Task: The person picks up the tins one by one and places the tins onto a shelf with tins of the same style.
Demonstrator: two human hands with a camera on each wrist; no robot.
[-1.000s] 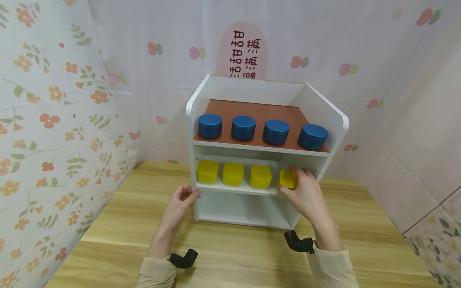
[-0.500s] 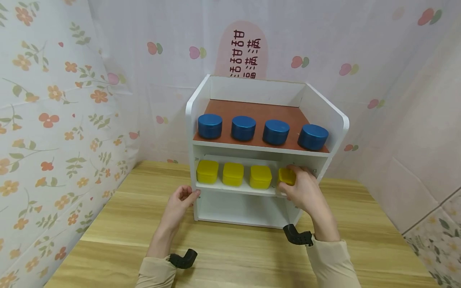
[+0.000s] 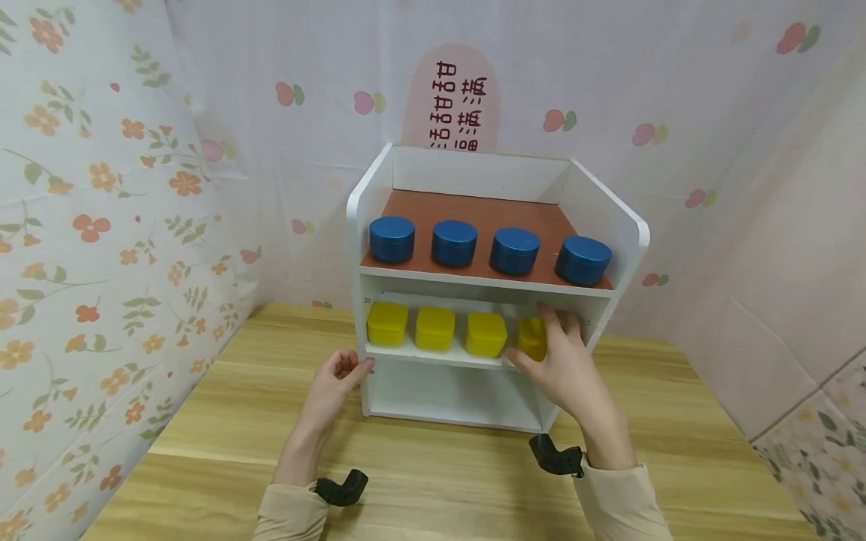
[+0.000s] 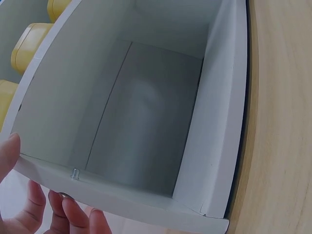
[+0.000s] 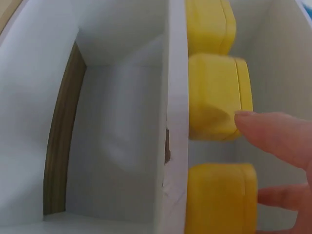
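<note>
A white shelf unit (image 3: 453,280) stands on the wooden table. Along its middle shelf sits a row of yellow lidded boxes (image 3: 435,328). My right hand (image 3: 571,376) is at the rightmost yellow box (image 3: 531,338), thumb and fingers spread apart. In the right wrist view its thumb overlaps the lid edge of the neighbouring box (image 5: 214,97), and a finger reaches the lid side of the rightmost one. My left hand (image 3: 331,387) grips the left side panel (image 4: 117,197), thumb at the front edge and fingers curled along the outer face.
Several round blue tins (image 3: 453,243) line the front of the brown top shelf (image 3: 476,207). Below the yellow boxes is the bottom compartment (image 3: 453,394). Floral curtains (image 3: 135,225) hang at the back and sides; wooden table (image 3: 440,481) extends in front.
The rightmost yellow box has gone from tilted in my right fingers to sitting upright on the shelf. My right thumb and fingers have spread apart. The left hand keeps its place.
</note>
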